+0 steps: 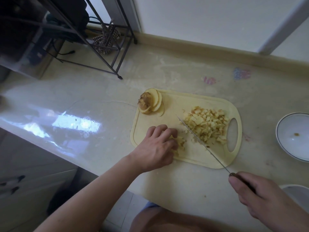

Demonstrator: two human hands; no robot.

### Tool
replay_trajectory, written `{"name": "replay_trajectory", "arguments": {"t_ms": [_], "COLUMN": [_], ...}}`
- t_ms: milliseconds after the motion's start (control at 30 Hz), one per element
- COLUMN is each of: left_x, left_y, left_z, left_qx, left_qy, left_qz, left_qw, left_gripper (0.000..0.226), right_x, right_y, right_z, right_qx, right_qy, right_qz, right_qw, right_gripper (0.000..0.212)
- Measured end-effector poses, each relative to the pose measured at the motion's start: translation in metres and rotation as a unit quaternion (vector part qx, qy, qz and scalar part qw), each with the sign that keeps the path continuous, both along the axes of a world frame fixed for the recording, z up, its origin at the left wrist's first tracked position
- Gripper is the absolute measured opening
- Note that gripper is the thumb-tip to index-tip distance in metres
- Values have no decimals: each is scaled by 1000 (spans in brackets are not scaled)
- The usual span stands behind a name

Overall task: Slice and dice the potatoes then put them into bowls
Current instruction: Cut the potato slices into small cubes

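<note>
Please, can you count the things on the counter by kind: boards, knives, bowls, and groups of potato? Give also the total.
Cutting board: 1
Knife, gripped by the right hand: 1
Bowl, white; a second rim at the lower right is too cropped to count: 1
Potato groups: 3, namely the slices, the big diced pile, and the small pile under the left hand
Total: 6

No legible text, label, brand, number or sign is found; only two smudged, unreadable coloured marks [242, 73] are noted on the countertop [167, 67], beyond the far edge of the cutting board [189, 101].
</note>
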State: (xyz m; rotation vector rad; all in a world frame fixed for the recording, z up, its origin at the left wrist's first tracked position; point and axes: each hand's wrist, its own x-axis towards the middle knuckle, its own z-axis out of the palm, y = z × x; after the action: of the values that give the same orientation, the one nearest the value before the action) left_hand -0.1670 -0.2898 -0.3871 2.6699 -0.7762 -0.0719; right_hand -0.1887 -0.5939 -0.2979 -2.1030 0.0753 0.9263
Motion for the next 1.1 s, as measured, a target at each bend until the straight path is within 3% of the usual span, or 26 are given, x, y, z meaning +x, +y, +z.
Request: {"name": "replay_trajectory", "arguments": {"t_ms": [167,300,400,600,733,800,967,1100], "left_x": [1,9,33,47,42,37,32,33], "left_y": [-1,-7,-13,-12,-9,-6,-2,-1], "left_z": [-4,7,15,17,23,21,12,9], "left_qx": [-14,-111,-94,-56,-59,-44,17,-1], "left_qy": [-14,37,90,157,159,142,87,65], "left_qz": [0,103,162,111,91,66,0,-6], "left_qw": [1000,988,978,980,981,987,996,998], "left_gripper": [21,28,32,24,42,38,68,60], "right_x": [0,0,1,1,0,0,1,1], "right_y": [-1,-3,-1,-2,-3,-4,-2,-3], "right_z": [0,-1,-1,0,-1,-2,0,0], "right_qx": [-5,-11,-4,-10,-5,0,0,1], "right_qy": [0,-1,7,1,7,10,11,13], "right_qz": [2,5,-2,2,3,1,-2,-5], "right_qw": [1000,1000,1000,1000,1000,1000,1000,1000], "right_gripper": [83,83,83,87,85,85,83,84]}}
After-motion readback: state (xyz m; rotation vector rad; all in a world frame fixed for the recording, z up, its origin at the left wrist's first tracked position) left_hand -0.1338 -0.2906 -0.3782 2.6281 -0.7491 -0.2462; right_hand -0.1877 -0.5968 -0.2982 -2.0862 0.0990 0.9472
